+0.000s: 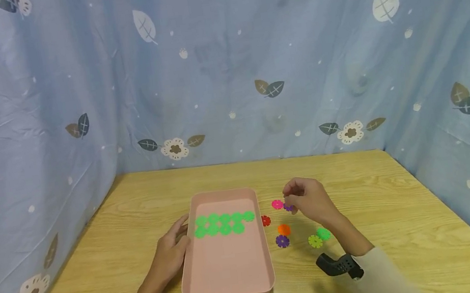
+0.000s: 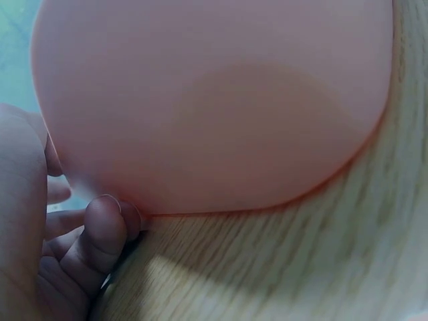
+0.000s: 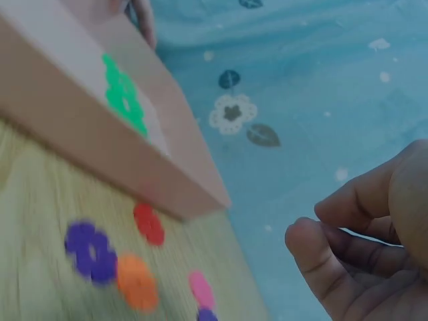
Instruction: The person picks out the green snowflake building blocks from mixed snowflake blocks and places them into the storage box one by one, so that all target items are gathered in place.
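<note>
A pink tray [image 1: 227, 276] carries two rows of green snowflake discs [image 1: 224, 218] across its upper half. My left hand [image 1: 171, 254] holds the tray's left side; in the left wrist view its fingertips [image 2: 103, 217] are at the tray's edge. Right of the tray, my right hand [image 1: 311, 201] hovers by a purple disc [image 1: 288, 207], partly covering it in the head view. In the right wrist view, thumb [image 3: 307, 241] and forefinger are bent close together, with nothing visible between them. A pink disc [image 1: 277, 204] lies beside that purple one.
Close to the tray's right wall lies a red disc [image 1: 266, 220]. Nearer me are an orange disc [image 1: 284, 229] and another purple disc [image 1: 282, 241]. Below my right forearm, a yellow-green disc [image 1: 315, 241] adjoins a green disc [image 1: 323, 233]. A patterned blue curtain [image 1: 225, 68] surrounds the wooden table [image 1: 423, 220].
</note>
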`<state>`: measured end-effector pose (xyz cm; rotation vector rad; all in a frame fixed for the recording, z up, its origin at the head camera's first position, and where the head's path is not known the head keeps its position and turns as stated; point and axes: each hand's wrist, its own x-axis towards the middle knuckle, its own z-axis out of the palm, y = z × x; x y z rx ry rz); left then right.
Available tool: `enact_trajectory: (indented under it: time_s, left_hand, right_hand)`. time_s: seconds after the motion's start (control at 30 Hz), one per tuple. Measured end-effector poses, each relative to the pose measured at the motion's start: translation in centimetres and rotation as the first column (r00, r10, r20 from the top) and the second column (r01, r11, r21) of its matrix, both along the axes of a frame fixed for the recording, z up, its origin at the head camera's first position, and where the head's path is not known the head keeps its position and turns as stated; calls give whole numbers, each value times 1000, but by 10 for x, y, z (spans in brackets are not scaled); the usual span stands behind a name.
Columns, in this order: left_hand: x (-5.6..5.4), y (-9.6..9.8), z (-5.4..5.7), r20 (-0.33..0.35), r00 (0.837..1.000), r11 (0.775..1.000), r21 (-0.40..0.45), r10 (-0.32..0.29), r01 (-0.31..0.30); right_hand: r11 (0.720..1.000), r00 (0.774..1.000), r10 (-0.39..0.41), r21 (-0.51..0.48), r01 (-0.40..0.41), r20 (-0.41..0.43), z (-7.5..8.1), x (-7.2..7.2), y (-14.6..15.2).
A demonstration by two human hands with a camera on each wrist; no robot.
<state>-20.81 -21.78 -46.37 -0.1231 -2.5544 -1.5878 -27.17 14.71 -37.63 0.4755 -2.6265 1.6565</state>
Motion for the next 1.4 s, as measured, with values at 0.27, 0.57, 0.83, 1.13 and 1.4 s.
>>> enact_trajectory:
  time_s: [0.27, 0.57, 0.83, 1.13, 1.4]
  left_hand:
    - [-3, 3, 1, -11, 1000, 1000, 14, -6, 6]
    - [-2, 5, 1, -14, 1000, 1000, 9, 5, -5]
    - [1, 2, 0, -6, 1000, 1000, 15, 5, -5]
    - [1, 2, 0, -12, 1000, 1000, 16, 8, -7]
    - [2, 2, 0, -12, 1000, 1000, 20, 2, -1]
  right_hand:
    - [988, 996, 74, 141, -68, -42, -4, 8, 35]
    - [933, 986, 158, 335, -133, -49, -15, 7, 63]
    - [868, 958, 288, 422, -264, 7, -29, 10, 82]
    - [830, 933, 352, 436, -348, 76, -35, 9, 89]
    - [809, 920, 388, 460, -366, 49, -40, 7, 89]
